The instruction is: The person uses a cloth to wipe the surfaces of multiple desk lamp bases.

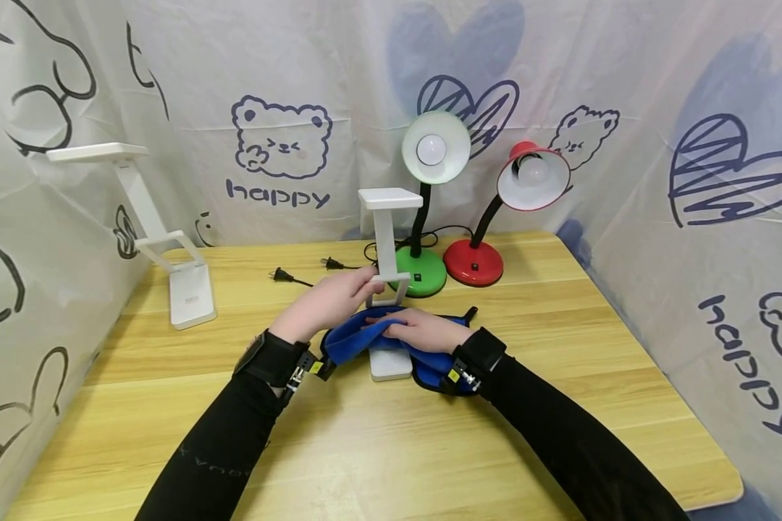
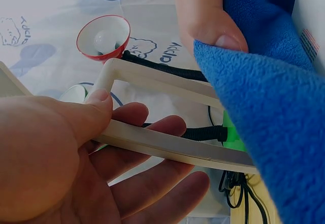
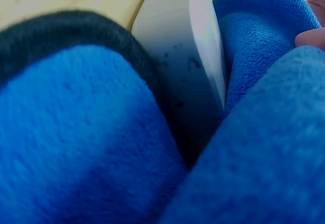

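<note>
A white folding desk lamp (image 1: 385, 242) stands upright near the middle of the table. My left hand (image 1: 332, 298) grips the lamp's open frame at the hinge; in the left wrist view its thumb lies on the white frame (image 2: 167, 145) and its fingers pass behind. My right hand (image 1: 430, 331) pinches a blue cloth (image 1: 348, 346) with dark edging. The cloth drapes across the lamp's lower part and spreads to both sides, hiding the upper part of its base (image 1: 391, 365). In the right wrist view, cloth folds lie on both sides of the white base (image 3: 175, 46).
Behind the lamp stand a green desk lamp (image 1: 420, 273) and a red one (image 1: 474, 263). Another white folding lamp (image 1: 192, 293) is at the left. Two black plugs (image 1: 282, 275) with cords lie behind my left hand. Printed curtains (image 1: 352, 87) enclose the wooden table (image 1: 339, 449).
</note>
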Action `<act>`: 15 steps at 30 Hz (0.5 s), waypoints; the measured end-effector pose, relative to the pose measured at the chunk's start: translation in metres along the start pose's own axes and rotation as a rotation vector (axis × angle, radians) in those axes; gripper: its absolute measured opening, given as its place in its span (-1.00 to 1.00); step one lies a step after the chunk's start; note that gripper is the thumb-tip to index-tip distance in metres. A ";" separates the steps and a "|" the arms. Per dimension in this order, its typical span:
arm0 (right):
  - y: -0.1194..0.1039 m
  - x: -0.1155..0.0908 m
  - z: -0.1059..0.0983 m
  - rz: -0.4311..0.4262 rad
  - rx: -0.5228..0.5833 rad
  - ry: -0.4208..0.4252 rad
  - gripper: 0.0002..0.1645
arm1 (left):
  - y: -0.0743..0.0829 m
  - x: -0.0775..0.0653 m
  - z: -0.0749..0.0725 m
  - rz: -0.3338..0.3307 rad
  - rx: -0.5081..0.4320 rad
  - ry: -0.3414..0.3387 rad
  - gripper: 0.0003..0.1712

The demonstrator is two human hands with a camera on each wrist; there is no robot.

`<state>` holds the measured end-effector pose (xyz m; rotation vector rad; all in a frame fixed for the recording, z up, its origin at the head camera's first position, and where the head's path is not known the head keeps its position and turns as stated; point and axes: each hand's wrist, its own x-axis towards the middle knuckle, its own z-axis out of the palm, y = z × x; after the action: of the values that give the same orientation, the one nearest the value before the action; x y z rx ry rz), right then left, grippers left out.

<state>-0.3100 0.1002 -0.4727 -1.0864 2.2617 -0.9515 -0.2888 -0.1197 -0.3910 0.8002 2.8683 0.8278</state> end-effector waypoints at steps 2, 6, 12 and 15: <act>-0.002 -0.002 0.001 0.004 0.014 -0.003 -0.47 | 0.000 0.000 0.000 0.000 -0.006 0.000 -0.73; -0.008 -0.010 0.006 0.007 0.025 -0.017 -0.46 | 0.000 -0.001 0.000 -0.003 -0.014 0.001 -0.73; -0.021 -0.037 0.018 -0.020 0.043 -0.051 -0.52 | 0.001 -0.001 -0.001 -0.003 -0.019 -0.004 -0.73; -0.026 -0.052 0.024 -0.028 0.064 -0.075 -0.55 | 0.003 0.000 -0.001 -0.005 -0.023 -0.009 -0.74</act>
<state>-0.2507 0.1210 -0.4639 -1.1100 2.1462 -0.9714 -0.2878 -0.1183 -0.3886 0.7916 2.8459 0.8530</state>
